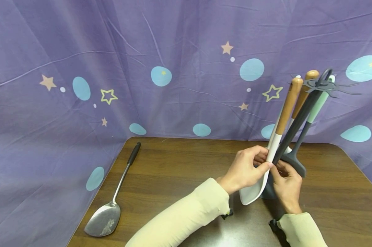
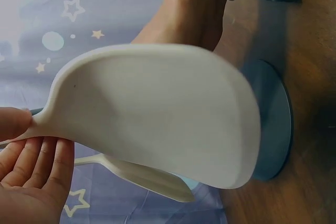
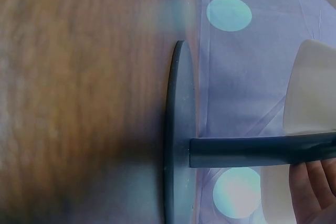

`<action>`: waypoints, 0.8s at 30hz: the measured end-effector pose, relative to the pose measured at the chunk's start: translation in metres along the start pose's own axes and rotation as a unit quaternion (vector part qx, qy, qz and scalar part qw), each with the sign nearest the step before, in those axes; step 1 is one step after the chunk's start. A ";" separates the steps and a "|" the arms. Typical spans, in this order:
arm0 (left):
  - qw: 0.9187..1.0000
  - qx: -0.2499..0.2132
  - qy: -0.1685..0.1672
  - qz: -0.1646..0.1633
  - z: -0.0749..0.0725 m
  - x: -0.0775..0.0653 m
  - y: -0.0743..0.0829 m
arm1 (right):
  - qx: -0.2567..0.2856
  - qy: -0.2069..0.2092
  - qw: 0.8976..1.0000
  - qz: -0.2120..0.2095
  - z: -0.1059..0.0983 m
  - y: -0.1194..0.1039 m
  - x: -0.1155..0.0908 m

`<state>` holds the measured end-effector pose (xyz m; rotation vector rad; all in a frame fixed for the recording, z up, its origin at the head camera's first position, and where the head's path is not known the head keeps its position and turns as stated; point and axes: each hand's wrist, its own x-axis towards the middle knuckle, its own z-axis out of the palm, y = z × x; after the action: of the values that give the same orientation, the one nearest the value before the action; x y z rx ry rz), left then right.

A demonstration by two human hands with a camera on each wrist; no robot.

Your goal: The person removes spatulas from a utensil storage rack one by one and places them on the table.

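My left hand (image 1: 246, 168) pinches the white neck of a spatula with a wooden handle (image 1: 288, 103); its broad white head (image 2: 157, 108) hangs low and fills much of the left wrist view. With its fingers around the dark pole (image 3: 252, 152) of a utensil stand, my right hand (image 1: 288, 185) holds it low down. The stand's round base (image 3: 181, 129) is at the table. Around its hooked top (image 1: 320, 85) hang another wooden-handled utensil (image 1: 301, 97) and a turner with a mint handle (image 1: 318, 106) and dark grey head (image 1: 294, 165).
A metal wok spatula (image 1: 104, 219) with a black handle lies at the left side of the brown wooden table (image 1: 173, 164). Behind the table hangs a purple curtain (image 1: 186, 34) with stars and blue ovals.
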<state>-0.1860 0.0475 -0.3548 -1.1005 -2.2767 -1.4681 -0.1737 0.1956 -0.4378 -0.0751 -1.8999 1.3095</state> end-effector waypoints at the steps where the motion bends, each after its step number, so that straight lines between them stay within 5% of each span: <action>1: 1.000 0.002 0.000 0.003 -0.001 -0.001 0.000 | -0.003 0.000 1.000 0.000 0.000 -0.001 0.000; 14: 1.000 -0.003 0.007 0.022 -0.005 -0.008 0.002 | 0.008 0.000 1.000 -0.007 0.000 0.002 0.001; 24: 0.999 0.019 0.012 0.034 -0.006 -0.014 0.003 | -0.006 0.000 1.000 0.003 0.003 0.039 0.002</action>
<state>-0.1753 0.0361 -0.3572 -1.1300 -2.2197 -1.3985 -0.1911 0.2124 -0.4685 -0.0878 -1.9094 1.3017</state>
